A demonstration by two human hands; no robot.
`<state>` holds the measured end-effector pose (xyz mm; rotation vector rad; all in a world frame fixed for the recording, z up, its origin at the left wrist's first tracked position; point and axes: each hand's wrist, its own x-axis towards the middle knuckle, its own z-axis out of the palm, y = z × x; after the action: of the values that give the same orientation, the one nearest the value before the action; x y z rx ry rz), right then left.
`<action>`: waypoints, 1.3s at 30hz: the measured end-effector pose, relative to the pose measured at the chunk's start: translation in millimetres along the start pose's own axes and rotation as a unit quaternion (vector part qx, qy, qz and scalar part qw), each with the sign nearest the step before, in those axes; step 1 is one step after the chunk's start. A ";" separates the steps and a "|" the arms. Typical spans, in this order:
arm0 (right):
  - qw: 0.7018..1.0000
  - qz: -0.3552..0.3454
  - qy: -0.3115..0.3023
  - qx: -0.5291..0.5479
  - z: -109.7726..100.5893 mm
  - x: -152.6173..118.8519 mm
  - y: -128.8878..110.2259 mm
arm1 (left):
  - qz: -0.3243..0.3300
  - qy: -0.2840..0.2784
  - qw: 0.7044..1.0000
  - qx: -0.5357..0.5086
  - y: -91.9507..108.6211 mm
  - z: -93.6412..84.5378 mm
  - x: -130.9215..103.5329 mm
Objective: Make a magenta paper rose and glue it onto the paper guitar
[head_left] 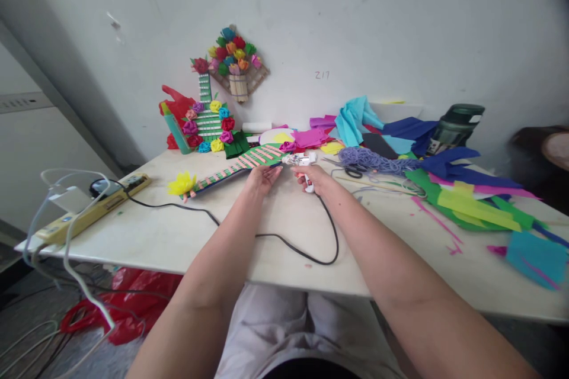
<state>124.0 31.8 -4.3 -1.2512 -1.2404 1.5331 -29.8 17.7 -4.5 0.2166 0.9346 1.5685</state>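
My right hand [312,175] is wrapped round the grip of a white glue gun [300,159], whose nozzle points left at a pink paper flower [288,147]. A black cord trails from the gun's handle. My left hand [263,179] holds the near edge of a green guitar-shaped craft [249,160] with pale pink strips across it. A yellow paper flower [182,183] is at the narrow left end of this craft. The glue gun's nozzle is close to the wide end; whether it touches is too small to tell.
A finished-looking flowered craft [208,112] leans on the wall. A power strip [93,207] with cables lies left. Scissors [353,172], purple yarn [377,161], coloured paper sheets [471,207] and a dark green bottle [456,129] lie right. The black cord [293,247] loops across the front.
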 end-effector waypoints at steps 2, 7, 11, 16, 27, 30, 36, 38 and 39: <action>1.000 -0.007 -0.005 0.002 1.8 -0.6 0.0 | 0.002 0.001 1.000 0.001 -0.1 0.3 -0.5; 1.000 -0.013 -0.026 0.008 6.0 -0.9 0.2 | -0.010 0.000 1.000 0.001 2.7 -0.1 -3.2; 0.999 -0.013 -0.029 0.012 7.2 -1.3 0.1 | -0.037 -0.008 0.999 0.004 6.5 -2.0 -3.2; 0.999 -0.029 -0.021 0.002 6.7 -1.1 -0.2 | -0.034 -0.013 0.999 0.015 7.7 -2.8 -3.1; 0.998 0.000 0.055 -0.036 -7.3 2.8 -3.3 | -0.030 -0.006 1.000 0.007 7.2 -3.3 -1.4; 0.997 0.007 0.070 -0.043 -9.8 1.9 -4.4 | -0.030 -0.004 1.000 0.006 7.7 -2.5 -3.3; 0.998 -0.019 0.065 -0.021 -12.5 3.5 -2.7 | -0.031 -0.003 0.999 0.007 8.1 -2.0 -4.6; 0.997 -0.052 0.051 -0.005 -12.8 3.9 -1.8 | -0.031 -0.005 0.999 0.011 8.1 -2.3 -3.6; 0.997 -0.067 0.045 0.002 -12.7 3.9 -1.5 | -0.032 -0.006 0.999 0.013 8.1 -2.4 -3.1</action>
<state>135.5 38.4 -4.1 -1.1953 -1.2375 1.3679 -36.6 14.3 0.4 0.2117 0.9443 1.4950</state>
